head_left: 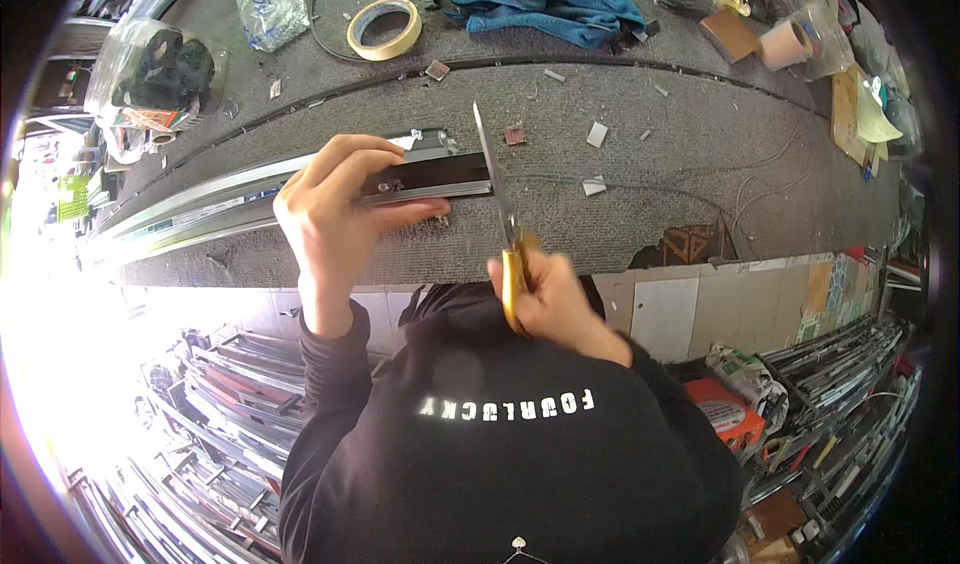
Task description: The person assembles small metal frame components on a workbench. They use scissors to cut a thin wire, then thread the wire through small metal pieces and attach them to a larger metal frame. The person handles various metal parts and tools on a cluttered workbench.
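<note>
My left hand (335, 204) is closed round the near end of a long dark metal profile (445, 174), thumb below and fingers above. The profile lies along the bench's front part and runs off to the left, with shiny strips along its length. In my right hand (555, 304) is a pair of scissors (514, 279) with yellow handles, the fingers wrapped round them. Their blades point up and away, looking nearly closed, and cross right at the profile's end. Whether they touch it, I cannot tell. The right hand is slightly blurred.
On the grey carpeted bench (700, 114) are a tape roll (357, 36), a blue cloth (550, 6), a plastic bag (268, 16) and small scraps. A clear tub (105, 79) stands at left. Metal lengths fill racks (220, 414) beside me, and an orange box (722, 414) sits at right.
</note>
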A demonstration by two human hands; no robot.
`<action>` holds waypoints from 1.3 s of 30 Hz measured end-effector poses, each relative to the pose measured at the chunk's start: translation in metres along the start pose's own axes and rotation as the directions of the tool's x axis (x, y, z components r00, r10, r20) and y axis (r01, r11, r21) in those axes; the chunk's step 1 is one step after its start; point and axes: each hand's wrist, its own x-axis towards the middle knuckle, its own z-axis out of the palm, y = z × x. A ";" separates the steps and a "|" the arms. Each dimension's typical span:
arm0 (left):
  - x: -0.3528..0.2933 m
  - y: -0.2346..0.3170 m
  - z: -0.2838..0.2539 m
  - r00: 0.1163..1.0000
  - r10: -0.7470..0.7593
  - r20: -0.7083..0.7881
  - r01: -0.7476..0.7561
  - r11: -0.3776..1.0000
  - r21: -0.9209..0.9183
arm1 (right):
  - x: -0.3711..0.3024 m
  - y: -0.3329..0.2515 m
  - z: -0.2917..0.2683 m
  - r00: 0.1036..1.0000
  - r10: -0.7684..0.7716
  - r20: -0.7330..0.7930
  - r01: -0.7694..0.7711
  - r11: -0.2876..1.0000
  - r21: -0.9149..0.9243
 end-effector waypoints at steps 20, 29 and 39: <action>-0.002 -0.003 -0.007 0.999 -0.035 0.007 0.035 0.997 -0.067 | -0.002 0.009 -0.004 0.881 -0.008 -0.474 0.238 0.872 0.428; -0.062 -0.019 0.031 0.998 0.059 0.015 -0.060 0.997 0.050 | 0.001 0.006 -0.034 0.722 -0.113 -0.682 0.332 0.922 0.199; -0.108 -0.076 0.035 0.999 0.015 0.044 -0.021 0.990 0.141 | -0.008 0.015 -0.048 0.728 0.017 -0.685 0.118 0.982 0.149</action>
